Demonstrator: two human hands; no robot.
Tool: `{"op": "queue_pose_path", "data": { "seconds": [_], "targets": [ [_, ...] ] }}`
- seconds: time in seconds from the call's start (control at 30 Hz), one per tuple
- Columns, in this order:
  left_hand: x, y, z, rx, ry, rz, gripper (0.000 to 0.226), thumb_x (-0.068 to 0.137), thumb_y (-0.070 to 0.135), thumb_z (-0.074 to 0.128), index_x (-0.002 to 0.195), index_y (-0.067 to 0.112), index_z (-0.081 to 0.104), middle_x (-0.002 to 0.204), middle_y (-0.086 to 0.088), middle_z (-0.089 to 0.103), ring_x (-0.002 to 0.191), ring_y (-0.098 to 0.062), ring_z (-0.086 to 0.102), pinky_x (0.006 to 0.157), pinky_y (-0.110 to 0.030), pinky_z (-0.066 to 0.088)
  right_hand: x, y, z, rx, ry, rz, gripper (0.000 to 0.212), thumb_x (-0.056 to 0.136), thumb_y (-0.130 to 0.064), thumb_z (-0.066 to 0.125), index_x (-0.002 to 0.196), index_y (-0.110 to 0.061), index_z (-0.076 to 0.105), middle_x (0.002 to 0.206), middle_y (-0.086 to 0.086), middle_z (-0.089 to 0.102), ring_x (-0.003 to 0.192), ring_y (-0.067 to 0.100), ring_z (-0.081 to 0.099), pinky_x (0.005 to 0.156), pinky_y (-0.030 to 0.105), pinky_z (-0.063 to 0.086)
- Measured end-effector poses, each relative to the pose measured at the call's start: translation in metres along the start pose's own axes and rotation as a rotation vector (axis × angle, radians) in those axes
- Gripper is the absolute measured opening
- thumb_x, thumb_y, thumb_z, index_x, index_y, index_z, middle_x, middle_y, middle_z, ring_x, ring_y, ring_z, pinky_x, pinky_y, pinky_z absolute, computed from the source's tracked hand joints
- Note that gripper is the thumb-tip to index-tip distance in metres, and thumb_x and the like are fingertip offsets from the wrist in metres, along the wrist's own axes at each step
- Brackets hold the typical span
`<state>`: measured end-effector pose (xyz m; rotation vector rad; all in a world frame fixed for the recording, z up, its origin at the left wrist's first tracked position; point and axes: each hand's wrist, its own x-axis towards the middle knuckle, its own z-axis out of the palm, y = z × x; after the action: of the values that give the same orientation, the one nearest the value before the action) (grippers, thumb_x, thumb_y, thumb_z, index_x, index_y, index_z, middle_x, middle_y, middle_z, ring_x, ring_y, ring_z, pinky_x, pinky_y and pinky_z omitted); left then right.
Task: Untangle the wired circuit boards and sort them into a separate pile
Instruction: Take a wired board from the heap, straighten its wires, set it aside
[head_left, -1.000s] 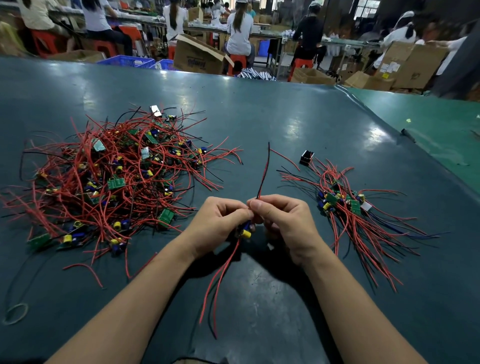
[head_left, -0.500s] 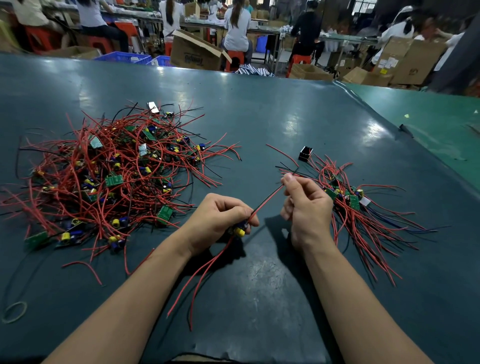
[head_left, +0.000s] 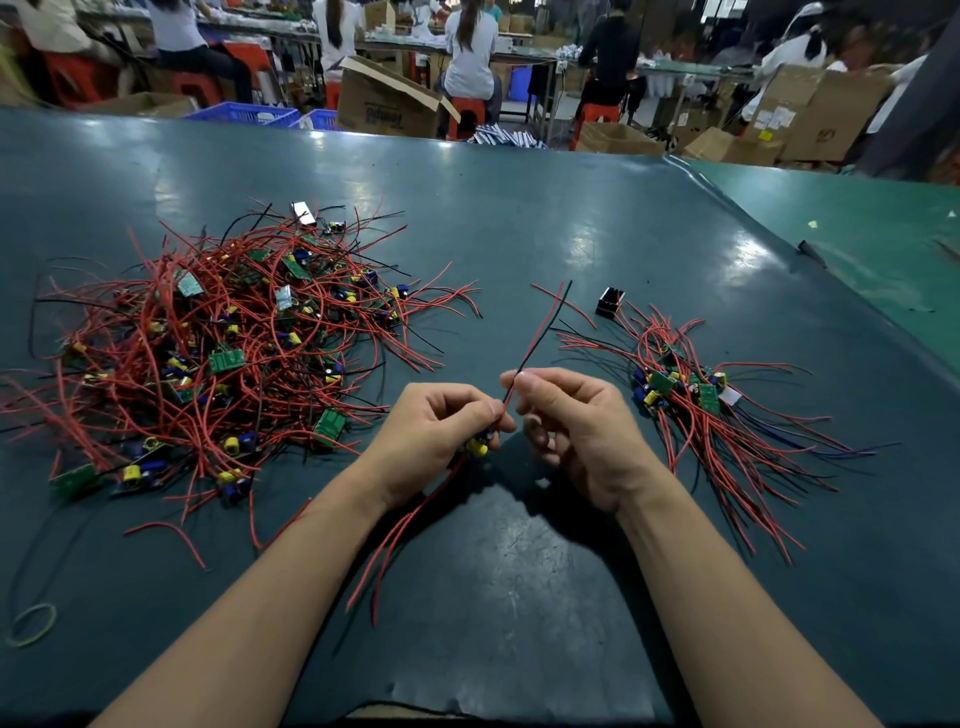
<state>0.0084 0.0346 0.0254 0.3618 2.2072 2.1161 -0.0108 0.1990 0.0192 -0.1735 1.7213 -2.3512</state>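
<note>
- Tangled pile of wired circuit boards, red and black leads and small green boards with yellow and blue parts, spread wide to the outside of the left hand; nearest stray leads end just short of that hand's knuckles.
- Dark green table, open and bare beyond both hands out to the far edge; bare stretch also between the forearms, toward the near edge.
- Seam in the table covering running diagonally past the outside of the right hand, lighter green surface beyond it.
- Sorted pile, smaller, leads combed roughly one way, lying just outside the right hand; closest wires nearly touching the wrist.
- Left hand curled around one circuit board, yellow part showing below the fingers, held above the table between the two piles.
- Right hand beside it, thumb and forefinger pinching that board's upper wires, which rise away from the hands in a red and black pair, free of both piles.
- Lower red wires hanging from the left hand's grip, trailing across the table beside the left forearm.
- Small black component alone beyond the right hand, at the far tip of the sorted pile.
- Rubber band lying far outside the left forearm, near the table's near edge.
</note>
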Motion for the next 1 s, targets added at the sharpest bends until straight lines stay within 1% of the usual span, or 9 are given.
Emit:
{"op": "queue_pose_path", "data": {
  "seconds": [0.1,0.23,0.43,0.57,0.67,0.77,0.83,0.9,1.0],
  "targets": [
    [0.000,0.000,0.001,0.049,-0.009,0.015,0.020,0.094,0.003,0.058,0.078,-0.001,0.069,0.065,-0.005,0.065,0.065,-0.014,0.058,0.064,-0.023,0.046,-0.002,0.001,0.002,-0.046,-0.013,0.012,0.022,0.066,-0.028,0.080,0.080,-0.013,0.077,0.064,0.003,0.066,0.042,0.007,0.049,0.037,0.015,0.033],
    [0.001,-0.001,0.001,0.050,0.002,0.017,0.025,0.093,-0.001,0.057,0.072,0.006,0.069,0.062,0.001,0.065,0.059,-0.006,0.057,0.061,-0.015,0.045,0.001,-0.001,0.000,-0.137,0.122,-0.047,0.010,0.072,-0.023,0.080,0.071,-0.014,0.077,0.058,0.001,0.062,0.043,0.007,0.043,0.038,0.016,0.031],
    [0.001,-0.002,0.002,-0.038,-0.009,0.001,0.019,0.076,0.015,0.057,0.063,0.009,0.068,0.051,0.004,0.059,0.048,-0.003,0.050,0.051,-0.011,0.038,0.010,-0.010,-0.011,0.114,0.432,-0.194,0.006,0.085,-0.005,0.070,0.080,-0.003,0.071,0.055,0.002,0.058,0.038,0.006,0.038,0.035,0.016,0.027],
    [0.002,-0.005,0.000,-0.094,-0.032,0.023,0.025,0.077,0.015,0.058,0.057,0.016,0.073,0.051,0.001,0.060,0.048,-0.005,0.052,0.051,-0.012,0.040,0.012,-0.011,-0.015,0.162,0.520,-0.284,0.009,0.087,-0.008,0.069,0.078,-0.005,0.071,0.057,0.001,0.059,0.038,0.006,0.038,0.035,0.016,0.028],
    [0.003,-0.007,-0.004,-0.196,0.038,0.023,0.023,0.076,0.015,0.059,0.059,0.016,0.075,0.053,0.000,0.061,0.048,-0.005,0.052,0.052,-0.015,0.040,0.013,-0.015,-0.022,0.276,0.597,-0.290,0.017,0.096,-0.016,0.061,0.083,-0.010,0.069,0.062,-0.001,0.058,0.038,0.006,0.041,0.036,0.016,0.029],
    [0.006,-0.004,-0.007,-0.418,0.130,-0.031,0.011,0.076,0.018,0.071,0.068,0.012,0.077,0.062,-0.003,0.065,0.053,-0.008,0.055,0.056,-0.023,0.039,0.012,-0.013,-0.020,0.175,0.483,-0.215,0.015,0.099,-0.016,0.054,0.095,-0.013,0.068,0.065,0.000,0.063,0.039,0.007,0.046,0.035,0.015,0.032],
    [0.009,-0.001,-0.007,-0.568,0.161,-0.065,0.017,0.077,0.022,0.064,0.072,0.010,0.075,0.069,-0.006,0.068,0.054,-0.010,0.060,0.052,-0.020,0.045,0.007,-0.003,-0.005,-0.016,0.266,-0.143,0.014,0.096,-0.008,0.058,0.098,-0.015,0.071,0.068,0.002,0.065,0.039,0.008,0.047,0.034,0.016,0.034],
    [0.010,0.001,-0.006,-0.689,0.190,-0.071,0.011,0.077,0.019,0.063,0.079,0.011,0.070,0.073,-0.006,0.070,0.053,-0.014,0.065,0.050,-0.020,0.052,0.001,0.004,0.007,-0.106,0.052,-0.086,0.021,0.091,-0.003,0.063,0.099,-0.019,0.074,0.072,0.005,0.068,0.041,0.010,0.050,0.034,0.017,0.038],
    [0.012,-0.002,-0.005,-0.689,0.205,-0.008,0.012,0.076,0.010,0.064,0.086,0.008,0.058,0.076,-0.008,0.072,0.064,-0.019,0.071,0.063,-0.026,0.058,-0.003,0.004,0.013,-0.134,-0.043,-0.054,0.024,0.086,-0.004,0.069,0.097,-0.024,0.077,0.078,0.007,0.072,0.044,0.012,0.053,0.038,0.019,0.043]
  ]
}}
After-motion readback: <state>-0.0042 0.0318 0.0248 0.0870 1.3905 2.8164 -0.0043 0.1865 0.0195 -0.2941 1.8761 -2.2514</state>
